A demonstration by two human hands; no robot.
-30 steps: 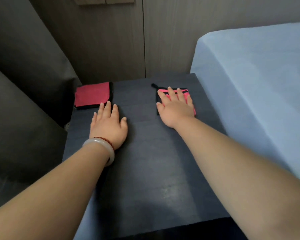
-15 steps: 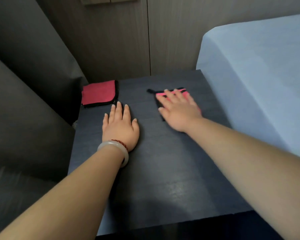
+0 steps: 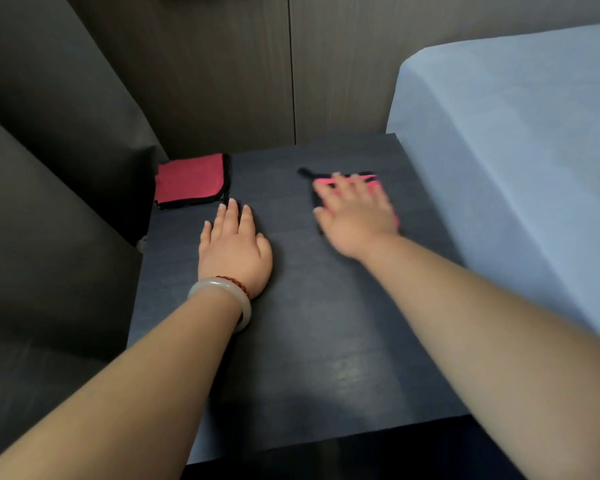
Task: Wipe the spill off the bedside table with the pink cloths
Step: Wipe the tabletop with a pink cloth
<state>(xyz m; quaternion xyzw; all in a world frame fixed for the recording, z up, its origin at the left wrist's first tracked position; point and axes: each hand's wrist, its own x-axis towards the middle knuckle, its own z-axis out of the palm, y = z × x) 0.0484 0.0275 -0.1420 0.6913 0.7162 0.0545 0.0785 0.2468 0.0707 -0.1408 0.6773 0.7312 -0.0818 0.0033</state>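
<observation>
Right hand, blurred, lies flat, fingers extended, on one pink cloth near the table's back right edge; left hand rests flat, empty, just short of the second cloth at the back left corner; cloths judged soft, light, best driven under the palm

The bedside table offers passage across its near half; bed borders right, dark upholstery left.
</observation>
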